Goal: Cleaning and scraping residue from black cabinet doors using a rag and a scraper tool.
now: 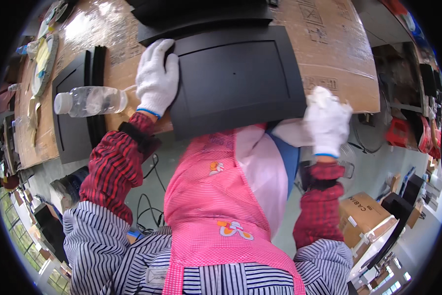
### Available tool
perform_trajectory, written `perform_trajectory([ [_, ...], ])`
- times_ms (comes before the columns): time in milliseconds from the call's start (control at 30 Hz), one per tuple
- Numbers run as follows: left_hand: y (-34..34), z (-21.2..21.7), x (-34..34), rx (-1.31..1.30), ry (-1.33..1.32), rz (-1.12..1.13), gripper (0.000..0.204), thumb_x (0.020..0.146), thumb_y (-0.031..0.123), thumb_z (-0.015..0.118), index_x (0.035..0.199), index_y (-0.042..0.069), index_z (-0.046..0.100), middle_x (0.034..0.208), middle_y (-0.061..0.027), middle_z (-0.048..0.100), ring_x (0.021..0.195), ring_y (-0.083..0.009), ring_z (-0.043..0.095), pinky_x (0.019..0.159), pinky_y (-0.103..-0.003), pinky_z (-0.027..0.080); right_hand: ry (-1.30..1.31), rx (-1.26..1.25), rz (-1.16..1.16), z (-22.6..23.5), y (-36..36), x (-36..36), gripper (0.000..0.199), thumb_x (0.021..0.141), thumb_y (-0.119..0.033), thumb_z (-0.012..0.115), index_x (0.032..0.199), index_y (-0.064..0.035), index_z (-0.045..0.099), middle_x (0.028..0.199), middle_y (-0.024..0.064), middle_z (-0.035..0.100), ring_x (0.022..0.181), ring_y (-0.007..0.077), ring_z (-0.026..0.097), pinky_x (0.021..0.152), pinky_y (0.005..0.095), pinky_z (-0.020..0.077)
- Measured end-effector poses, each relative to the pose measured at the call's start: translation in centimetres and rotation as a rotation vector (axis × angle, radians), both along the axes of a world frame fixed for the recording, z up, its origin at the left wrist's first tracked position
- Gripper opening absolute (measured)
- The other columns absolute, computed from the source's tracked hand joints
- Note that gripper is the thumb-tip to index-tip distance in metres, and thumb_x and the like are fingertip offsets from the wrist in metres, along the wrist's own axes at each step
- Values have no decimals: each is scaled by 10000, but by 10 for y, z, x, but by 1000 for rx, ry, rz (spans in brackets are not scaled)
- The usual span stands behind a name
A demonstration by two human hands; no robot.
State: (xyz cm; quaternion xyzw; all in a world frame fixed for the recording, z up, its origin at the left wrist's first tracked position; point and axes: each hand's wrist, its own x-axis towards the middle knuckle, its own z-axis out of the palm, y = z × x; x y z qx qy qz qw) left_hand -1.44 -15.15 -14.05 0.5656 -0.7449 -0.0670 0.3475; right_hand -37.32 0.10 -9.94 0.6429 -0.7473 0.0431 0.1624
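Observation:
A black rectangular panel [233,73] with a raised frame border lies at the table's front, its near edge overhanging. My left hand [157,78], in a white knit glove, holds the panel's left edge, the thumb close against the side. At the panel's right edge is my right hand [327,120], also gloved and smeared by motion. It is closed on a white cloth [292,132], part of which hangs below the panel's near right corner. How the right fingers grip the cloth is not clear.
A clear plastic bottle [100,101] with a white cap lies on more black panels [72,110] left of my left hand. Other black parts [206,14] are stacked beyond the panel. Cardboard [336,54] covers the table. A carton [363,219] stands lower right, and cables [149,211] lie on the floor.

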Motion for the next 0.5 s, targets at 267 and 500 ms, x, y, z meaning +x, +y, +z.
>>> perform_trajectory([
  [267, -6, -2, 1, -83, 46, -44, 275, 955, 76, 578, 1209, 69, 684, 1272, -161, 685, 1203, -380, 623, 1062, -459, 493, -155, -62, 402, 32, -18, 186, 330, 791, -227, 674, 1029, -2, 629, 725, 100, 554, 724, 293, 608, 539, 481, 459],
  [500, 1, -3, 11, -22, 97, -68, 309, 939, 2, 557, 1221, 45, 676, 1291, -177, 676, 1219, -386, 622, 1069, -460, 496, -321, 189, 511, -3, -13, 203, 288, 889, -268, 623, 1064, -40, 638, 950, 125, 632, 897, 310, 659, 784, 447, 551],
])
